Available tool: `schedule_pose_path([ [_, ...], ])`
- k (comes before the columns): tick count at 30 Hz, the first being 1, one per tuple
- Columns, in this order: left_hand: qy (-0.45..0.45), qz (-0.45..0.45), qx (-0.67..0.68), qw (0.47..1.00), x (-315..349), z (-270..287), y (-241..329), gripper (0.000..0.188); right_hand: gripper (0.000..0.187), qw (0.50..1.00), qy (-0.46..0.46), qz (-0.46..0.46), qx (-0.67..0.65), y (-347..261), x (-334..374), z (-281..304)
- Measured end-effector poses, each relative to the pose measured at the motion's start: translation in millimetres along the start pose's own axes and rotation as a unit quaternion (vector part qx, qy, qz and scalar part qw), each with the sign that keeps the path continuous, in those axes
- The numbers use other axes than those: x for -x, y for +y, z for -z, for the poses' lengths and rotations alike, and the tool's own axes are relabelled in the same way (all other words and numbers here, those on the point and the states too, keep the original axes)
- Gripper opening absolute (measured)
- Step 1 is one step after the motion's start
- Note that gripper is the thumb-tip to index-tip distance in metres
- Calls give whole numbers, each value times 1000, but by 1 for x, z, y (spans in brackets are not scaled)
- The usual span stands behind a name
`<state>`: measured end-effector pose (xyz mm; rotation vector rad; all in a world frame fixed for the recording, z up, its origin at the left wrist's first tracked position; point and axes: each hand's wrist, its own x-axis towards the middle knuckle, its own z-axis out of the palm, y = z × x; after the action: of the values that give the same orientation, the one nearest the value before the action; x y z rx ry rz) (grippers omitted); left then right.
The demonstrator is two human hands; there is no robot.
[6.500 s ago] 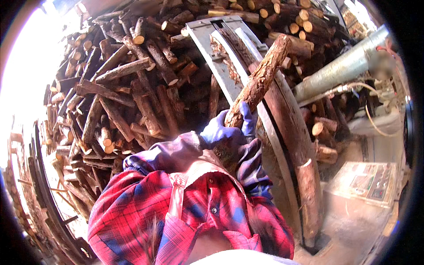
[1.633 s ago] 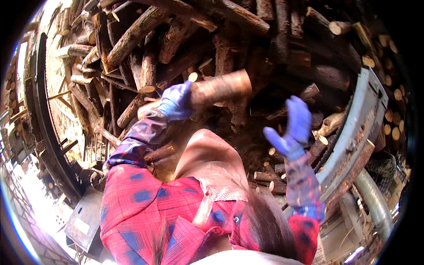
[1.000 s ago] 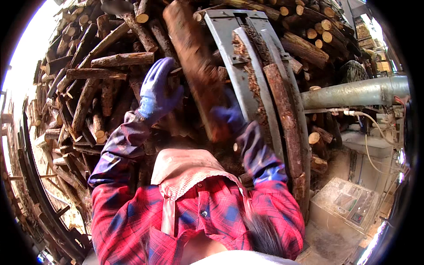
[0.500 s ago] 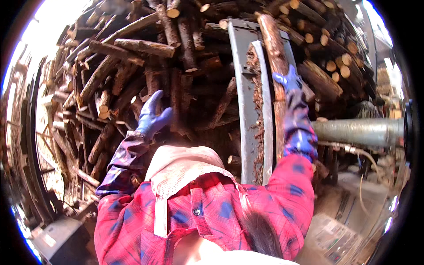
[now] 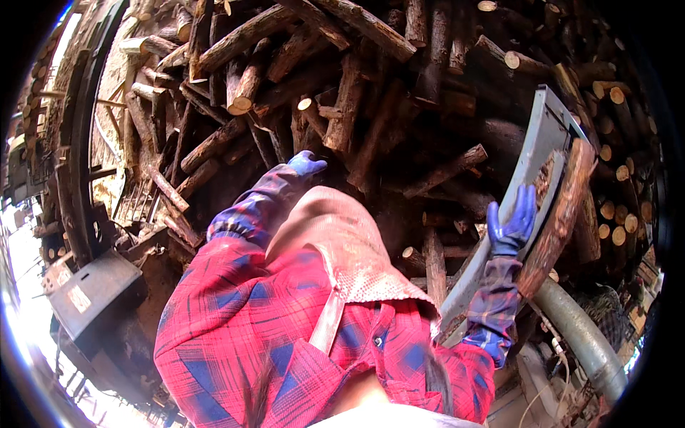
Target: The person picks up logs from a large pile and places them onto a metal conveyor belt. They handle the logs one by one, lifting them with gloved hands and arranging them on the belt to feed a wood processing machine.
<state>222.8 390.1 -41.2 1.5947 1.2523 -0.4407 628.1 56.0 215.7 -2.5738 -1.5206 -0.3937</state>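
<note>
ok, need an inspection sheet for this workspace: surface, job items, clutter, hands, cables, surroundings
Surface: grey metal trough, bark scraps inside
Job items: one log lying lengthwise along the trough
Clutter: heap of loose logs ahead, crossing at many angles
Left hand: gloved, near the heap; no log seen in it, grip unclear
Right hand: gloved, open, beside the log; contact can't be told
Cables: thin pale hose near a metal cylinder; ends unclear
Surroundings: metal box lower left; stacked logs at right, cut ends showing; glare at left edge
</note>
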Motion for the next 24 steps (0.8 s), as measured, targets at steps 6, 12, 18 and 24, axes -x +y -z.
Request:
schedule_pose_path([
  [6, -74, -19, 59, 995, -207, 26, 58, 91, 75, 982, -127, -4, 143, -8, -10, -36],
  [12, 95, 4, -21, 995, -336, 17, 125, 123, 67, 960, -203, -41, 187, -17, -23, -47],
  [18, 6, -166, -240, 956, -448, -36, 128, 120, 56, 952, -227, 32, 200, -4, -18, -56],
  [24, 151, -121, -3, 981, -514, -48, 34, 117, 37, 944, -201, 163, 204, 6, -40, -73],
])
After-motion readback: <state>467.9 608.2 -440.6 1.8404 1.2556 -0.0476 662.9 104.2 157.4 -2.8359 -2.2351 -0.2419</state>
